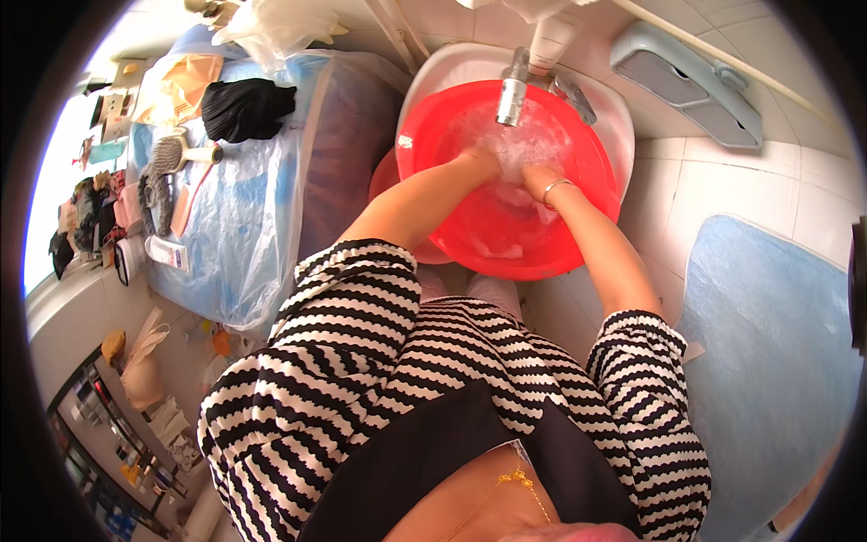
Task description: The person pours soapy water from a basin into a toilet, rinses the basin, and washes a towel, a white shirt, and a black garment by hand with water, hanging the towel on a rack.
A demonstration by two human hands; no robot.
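A large red basin (591, 194) rests on the white sink, holding water with white suds (533, 135). My left hand (482, 163) reaches into the foam from the left, and its fingers are hidden. Beside it, my right hand (539, 177) is also dipped in the suds, with a bracelet (557, 186) on the wrist; its fingertips are covered. Whether either hand grips anything beneath the surface cannot be made out. The silver faucet (511, 101) hangs over the basin, just beyond my hands. A pale patch (501, 250) shows at the basin's near side.
White sink (433, 77) edges surround the basin's far side. Left stands a plastic-covered surface (262, 194) with a black cloth (248, 111) and a hairbrush (185, 154). A white tube (553, 43) is behind the faucet; a grey board-like item (686, 86) and blue mat (768, 361) lie right.
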